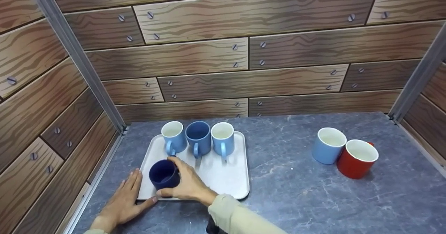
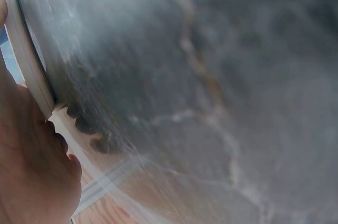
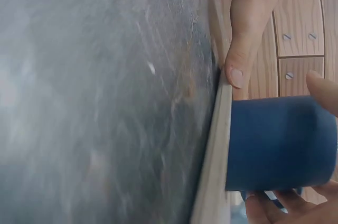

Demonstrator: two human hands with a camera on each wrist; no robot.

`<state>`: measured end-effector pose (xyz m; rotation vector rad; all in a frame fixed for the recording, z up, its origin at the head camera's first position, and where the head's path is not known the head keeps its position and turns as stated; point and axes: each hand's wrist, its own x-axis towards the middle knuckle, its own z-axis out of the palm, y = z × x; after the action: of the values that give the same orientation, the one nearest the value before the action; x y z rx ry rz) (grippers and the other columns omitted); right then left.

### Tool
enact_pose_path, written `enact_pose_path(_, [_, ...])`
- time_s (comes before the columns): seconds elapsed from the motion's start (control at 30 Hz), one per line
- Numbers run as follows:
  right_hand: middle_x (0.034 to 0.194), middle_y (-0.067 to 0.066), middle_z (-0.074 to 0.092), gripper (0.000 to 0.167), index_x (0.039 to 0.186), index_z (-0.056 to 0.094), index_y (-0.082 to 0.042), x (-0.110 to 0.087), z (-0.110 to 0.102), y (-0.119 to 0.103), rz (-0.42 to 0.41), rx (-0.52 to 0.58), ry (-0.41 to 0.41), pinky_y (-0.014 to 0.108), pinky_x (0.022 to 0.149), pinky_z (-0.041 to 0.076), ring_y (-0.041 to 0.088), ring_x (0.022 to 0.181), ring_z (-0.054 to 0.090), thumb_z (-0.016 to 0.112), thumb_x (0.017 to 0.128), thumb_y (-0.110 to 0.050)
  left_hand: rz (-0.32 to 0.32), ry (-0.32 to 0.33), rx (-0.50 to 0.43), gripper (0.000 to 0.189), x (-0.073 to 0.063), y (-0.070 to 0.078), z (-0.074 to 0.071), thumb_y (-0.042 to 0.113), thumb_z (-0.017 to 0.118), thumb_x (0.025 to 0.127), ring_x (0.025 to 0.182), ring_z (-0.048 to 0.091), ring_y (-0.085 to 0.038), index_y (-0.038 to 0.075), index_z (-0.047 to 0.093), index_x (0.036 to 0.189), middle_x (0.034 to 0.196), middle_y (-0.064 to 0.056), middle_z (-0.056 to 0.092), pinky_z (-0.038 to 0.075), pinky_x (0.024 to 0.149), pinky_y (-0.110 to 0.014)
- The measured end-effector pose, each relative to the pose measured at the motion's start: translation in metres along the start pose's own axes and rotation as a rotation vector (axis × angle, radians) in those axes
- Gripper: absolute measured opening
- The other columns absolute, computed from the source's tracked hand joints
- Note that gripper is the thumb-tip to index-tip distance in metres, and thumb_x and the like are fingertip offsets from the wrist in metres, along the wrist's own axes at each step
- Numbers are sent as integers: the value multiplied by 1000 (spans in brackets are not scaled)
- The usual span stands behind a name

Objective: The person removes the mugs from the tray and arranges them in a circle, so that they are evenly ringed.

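Note:
My right hand (image 1: 190,183) grips a dark blue mug (image 1: 163,178) from its right side, at the near left corner of a white tray (image 1: 223,178). In the right wrist view that mug (image 3: 280,145) stands with its base at the tray's surface, thumb on one side and fingers on the other. My left hand (image 1: 123,199) lies beside the tray's left corner, fingers extended along the edge and thumb at the front rim. Along the tray's back half are a light blue mug (image 1: 177,141), a blue mug with a dark interior (image 1: 204,146) and another light blue mug (image 1: 228,145), handles toward me.
On the right of the grey marbled tabletop (image 1: 278,192), a light blue mug (image 1: 324,152) and a red mug (image 1: 353,164) stand close together. Wood-patterned panels (image 1: 198,56) rise behind and at both sides, with metal posts (image 1: 87,66) at the corners.

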<state>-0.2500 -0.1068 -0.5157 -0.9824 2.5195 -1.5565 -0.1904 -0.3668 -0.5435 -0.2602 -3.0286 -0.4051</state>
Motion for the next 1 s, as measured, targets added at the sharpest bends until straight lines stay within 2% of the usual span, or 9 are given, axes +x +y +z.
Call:
enact_pose_path(0.17, [145, 5, 65, 95, 155, 49, -14, 2, 10, 2, 8, 1, 46, 37, 114, 49, 19, 131, 61, 97, 76, -37, 11, 12, 2, 110, 1, 0, 3, 70, 63, 96, 160, 26, -50, -10, 28, 163, 172, -30, 25, 24, 129, -66])
enact_pose_path(0.37, [141, 2, 67, 90, 153, 50, -17, 3, 14, 3, 15, 34, 54, 36, 113, 49, 17, 128, 62, 96, 77, -35, 22, 32, 3, 108, 0, -2, 5, 67, 65, 97, 160, 28, -48, -10, 29, 163, 172, -30, 28, 26, 129, -65])
enact_pose_path(0.77, [136, 2, 69, 85, 147, 55, -14, 4, 12, 2, -9, 84, 79, 33, 111, 50, 14, 123, 64, 97, 75, -31, 28, 50, 3, 108, 2, -1, 3, 67, 66, 96, 158, 29, -50, -11, 31, 162, 171, -30, 29, 26, 128, -66])
enact_pose_path(1.0, [134, -1, 70, 86, 146, 56, -16, -4, 5, -1, -11, 125, 106, 34, 113, 49, 13, 123, 64, 98, 73, -31, 27, 43, 1, 109, 0, -1, 1, 66, 67, 96, 158, 29, -50, -11, 30, 162, 171, -31, 28, 26, 128, -66])
